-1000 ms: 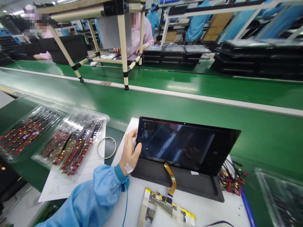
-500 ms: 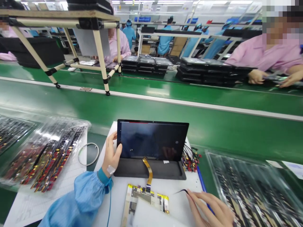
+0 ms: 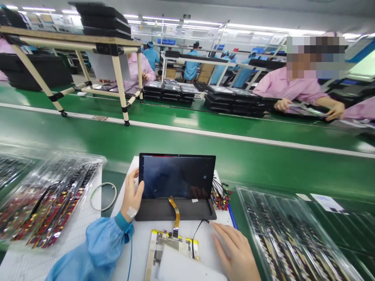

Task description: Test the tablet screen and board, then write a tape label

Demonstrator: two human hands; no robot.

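A dark tablet screen (image 3: 177, 175) stands tilted up on a black foam pad (image 3: 158, 212). My left hand (image 3: 131, 197) grips its left edge, thumb on the glass. An orange flex cable (image 3: 175, 212) runs from the screen down to an open circuit board (image 3: 172, 246) on the white mat (image 3: 140, 238). My right hand (image 3: 237, 251) lies flat on the mat to the right of the board, fingers stretched out. Its fingertips are beside the end of a thin black wire (image 3: 199, 226).
Clear trays of small red and black cables lie at the left (image 3: 52, 195) and right (image 3: 293, 230). A wire ring (image 3: 103, 196) and a loose cable bundle (image 3: 219, 195) flank the pad. Beyond runs the green conveyor (image 3: 205, 148), with a pipe rack (image 3: 117, 70), stacked black trays (image 3: 222, 97) and a person in pink (image 3: 287, 88).
My view swung right and up. My right hand came into view and slid left toward the board. My left hand kept hold of the screen's edge.
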